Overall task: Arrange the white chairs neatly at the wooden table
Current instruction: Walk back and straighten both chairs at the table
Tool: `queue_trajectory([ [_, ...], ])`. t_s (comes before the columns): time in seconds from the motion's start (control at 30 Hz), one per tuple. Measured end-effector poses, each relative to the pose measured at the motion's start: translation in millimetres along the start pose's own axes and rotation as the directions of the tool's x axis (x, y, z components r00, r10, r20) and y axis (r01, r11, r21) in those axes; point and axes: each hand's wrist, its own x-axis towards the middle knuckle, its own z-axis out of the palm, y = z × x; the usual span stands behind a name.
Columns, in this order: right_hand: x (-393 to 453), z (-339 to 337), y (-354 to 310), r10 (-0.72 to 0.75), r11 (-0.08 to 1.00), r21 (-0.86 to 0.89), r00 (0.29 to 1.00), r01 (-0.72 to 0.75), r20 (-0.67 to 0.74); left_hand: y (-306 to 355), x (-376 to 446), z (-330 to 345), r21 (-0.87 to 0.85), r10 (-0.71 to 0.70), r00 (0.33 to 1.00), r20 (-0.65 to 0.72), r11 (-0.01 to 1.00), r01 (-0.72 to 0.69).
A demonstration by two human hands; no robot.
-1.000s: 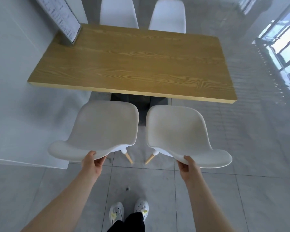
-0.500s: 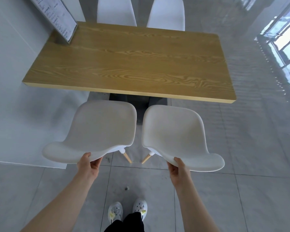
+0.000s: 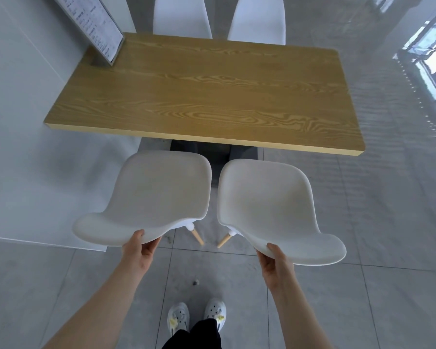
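Note:
Two white shell chairs stand side by side on my side of the wooden table (image 3: 207, 96), seats facing it. My left hand (image 3: 139, 250) grips the top edge of the left chair's (image 3: 156, 195) backrest. My right hand (image 3: 275, 263) grips the backrest edge of the right chair (image 3: 267, 205). The front edges of both seats sit just short of the table's near edge. Two more white chairs, far left chair (image 3: 181, 16) and far right chair (image 3: 258, 21), are tucked in at the opposite side.
A framed printed sign (image 3: 96, 26) leans on the table's far left corner against a pale wall (image 3: 15, 122). Glossy grey floor tiles (image 3: 388, 222) spread to the right, reflecting windows. My white shoes (image 3: 196, 318) stand behind the chairs.
Both near chairs have shifted a little to the left and closer together, the right one most. My hands keep their grip on the backrests.

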Motion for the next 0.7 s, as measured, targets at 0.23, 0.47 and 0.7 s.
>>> queue_trajectory([
  [0.23,5.2,4.8,-0.8,0.013,1.000,0.010,1.000,-0.013,-0.018,-0.9,3.4,-2.4,-0.007,0.004,1.000,-0.010,1.000,-0.004],
  [0.47,7.4,10.0,-7.5,0.021,0.999,0.027,1.000,-0.021,-0.023,-5.2,8.0,-1.8,0.019,0.035,0.999,-0.035,0.999,-0.034],
  [0.7,6.8,6.5,-6.8,0.033,0.999,0.031,0.999,-0.032,-0.018,-3.6,8.3,-8.9,0.033,0.007,1.000,-0.015,0.999,-0.006],
])
